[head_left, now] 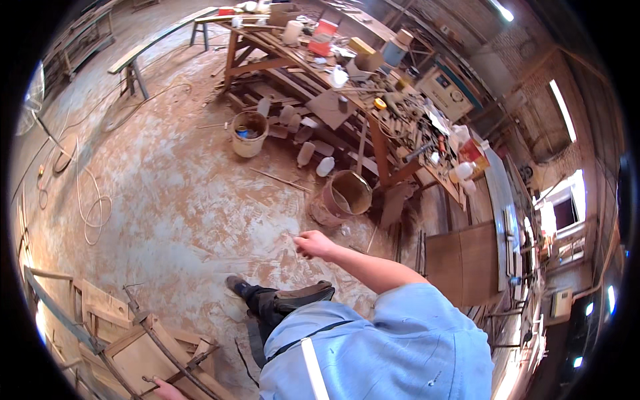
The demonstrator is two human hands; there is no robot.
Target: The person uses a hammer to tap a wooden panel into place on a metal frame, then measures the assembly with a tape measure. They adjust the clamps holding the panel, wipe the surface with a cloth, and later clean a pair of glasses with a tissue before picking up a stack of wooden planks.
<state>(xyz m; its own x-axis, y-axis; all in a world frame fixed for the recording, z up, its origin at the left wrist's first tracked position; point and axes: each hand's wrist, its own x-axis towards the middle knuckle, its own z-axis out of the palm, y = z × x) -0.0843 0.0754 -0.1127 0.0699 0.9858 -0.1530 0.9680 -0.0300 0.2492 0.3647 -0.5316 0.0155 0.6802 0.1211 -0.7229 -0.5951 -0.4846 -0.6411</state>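
Note:
My right hand [313,245] hangs out over the dusty floor, its fingers curled in, with nothing visible in it. At the lower left edge, only part of my left hand [168,390] shows. One finger is stretched out over a pale wooden panel [137,363], close to the small end of a clamp handle [147,379]; whether they touch I cannot tell. Long dark metal bar clamps [163,347] cross the wooden frame around this panel. The rest of the left hand is cut off by the picture's edge.
Ahead stands a cluttered wooden workbench [277,63] with bottles, tins and tools. Two dirty buckets, one pale [249,137] and one reddish [340,200], stand before it. Cables [93,210] lie on the left floor. Brown panels [463,267] stand at the right.

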